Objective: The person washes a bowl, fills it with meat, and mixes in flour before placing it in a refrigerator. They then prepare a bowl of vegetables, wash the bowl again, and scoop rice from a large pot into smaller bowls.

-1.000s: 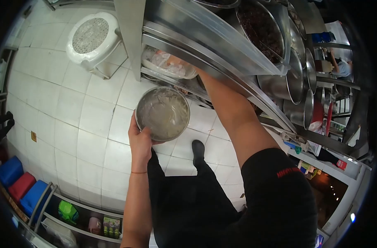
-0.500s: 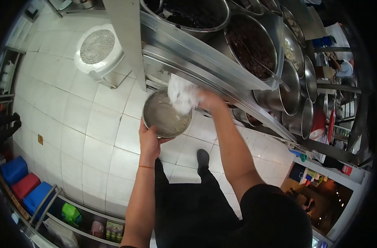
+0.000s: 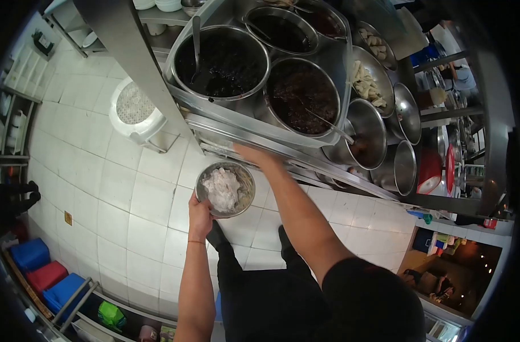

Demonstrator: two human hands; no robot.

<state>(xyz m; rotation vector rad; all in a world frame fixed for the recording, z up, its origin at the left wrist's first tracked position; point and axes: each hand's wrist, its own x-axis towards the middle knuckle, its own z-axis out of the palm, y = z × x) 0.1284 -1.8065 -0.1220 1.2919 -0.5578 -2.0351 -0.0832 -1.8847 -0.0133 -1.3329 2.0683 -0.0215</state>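
Stainless steel catches the light on the small round bowl (image 3: 226,188), which sits low over the white tiled floor (image 3: 117,188), just in front of the counter edge (image 3: 254,139) and below the big pots. The left hand (image 3: 199,216) cups it from beneath and at the near rim, fingers curled around the wall, probably so the mouth stays level and the pale, lumpy white filling (image 3: 221,188) does not slide out. The bowl's opening faces straight up toward the camera; being round, it has no clear long axis, though the heap inside runs slightly from the near rim toward the far one. The right hand (image 3: 249,154) reaches forward to the shelf edge just past the bowl's far rim; it is seen from the back, and I cannot tell whether its fingers are spread or grip anything. Two large pots of dark filling (image 3: 223,60) stand above, with a white stool (image 3: 135,111) off to the left.
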